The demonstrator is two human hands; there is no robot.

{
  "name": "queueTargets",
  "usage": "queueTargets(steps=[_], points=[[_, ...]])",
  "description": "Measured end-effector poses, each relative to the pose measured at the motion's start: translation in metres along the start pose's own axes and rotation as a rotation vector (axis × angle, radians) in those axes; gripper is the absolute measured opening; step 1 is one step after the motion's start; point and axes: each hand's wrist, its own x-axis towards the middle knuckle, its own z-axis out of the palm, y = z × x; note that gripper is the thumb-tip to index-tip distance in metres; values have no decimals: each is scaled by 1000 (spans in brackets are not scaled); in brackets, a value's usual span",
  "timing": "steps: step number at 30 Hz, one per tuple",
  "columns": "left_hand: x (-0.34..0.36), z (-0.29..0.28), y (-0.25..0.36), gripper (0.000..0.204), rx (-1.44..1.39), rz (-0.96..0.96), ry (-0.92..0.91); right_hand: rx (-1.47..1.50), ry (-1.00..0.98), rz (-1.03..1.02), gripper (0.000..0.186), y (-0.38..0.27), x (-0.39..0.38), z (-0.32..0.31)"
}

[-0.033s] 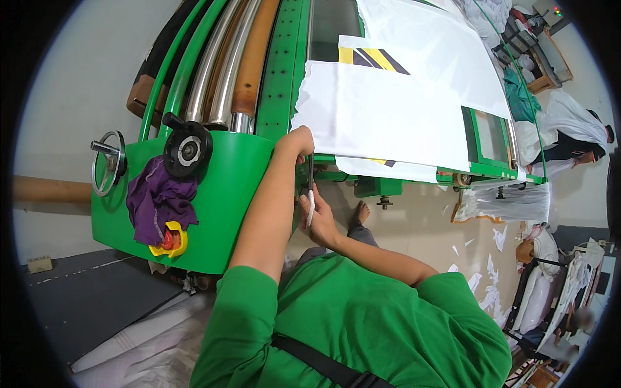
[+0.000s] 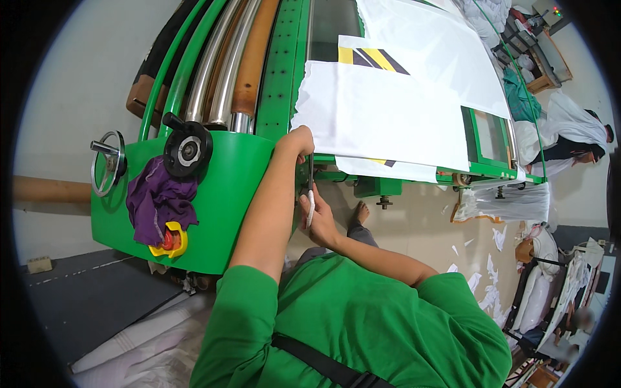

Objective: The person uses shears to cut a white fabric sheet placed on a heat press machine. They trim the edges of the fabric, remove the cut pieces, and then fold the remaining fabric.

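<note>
My left hand (image 2: 296, 143) is closed at the near left corner of a white fabric sheet (image 2: 381, 116), beside the green machine frame (image 2: 279, 84). Its fingers curl down out of sight, so whatever they grip is hidden. Below it, my right hand (image 2: 321, 223) is closed around the white-wrapped handle of a narrow dark tool (image 2: 310, 173). The tool stands roughly upright in view, its dark upper end close under my left hand. Yellow and black stripes show on a printed piece (image 2: 375, 58) at the far edge of the sheet.
A green machine housing (image 2: 226, 194) on the left carries a black handwheel (image 2: 187, 150), a purple cloth (image 2: 158, 200) and a red button in a yellow guard (image 2: 169, 240). Metal rollers (image 2: 226, 71) run behind it. White scraps (image 2: 491, 291) litter the floor; a person (image 2: 576, 139) is at far right.
</note>
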Motion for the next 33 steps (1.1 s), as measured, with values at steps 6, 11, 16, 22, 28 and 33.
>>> queueTargets(steps=[6, 11, 16, 22, 28, 33], points=[[-7, -10, 14, 26, -1, 45, -38, -14, 68, -11, 82, -5, 15, -6], [1, -13, 13, 28, 22, 36, -70, -61, 48, -43, 82, -8, 18, -2], [7, -16, 20, 33, 55, -15, -105, -104, 92, -26, 84, -6, 19, 0], [3, -24, 23, 21, 20, -17, -121, -136, 100, -38, 81, -11, 19, 0], [2, -27, 20, 16, -30, -4, -132, -123, 120, -29, 78, -15, 16, -1], [5, -28, 19, 21, -46, -23, -158, -42, 136, 20, 77, -25, 15, 2]])
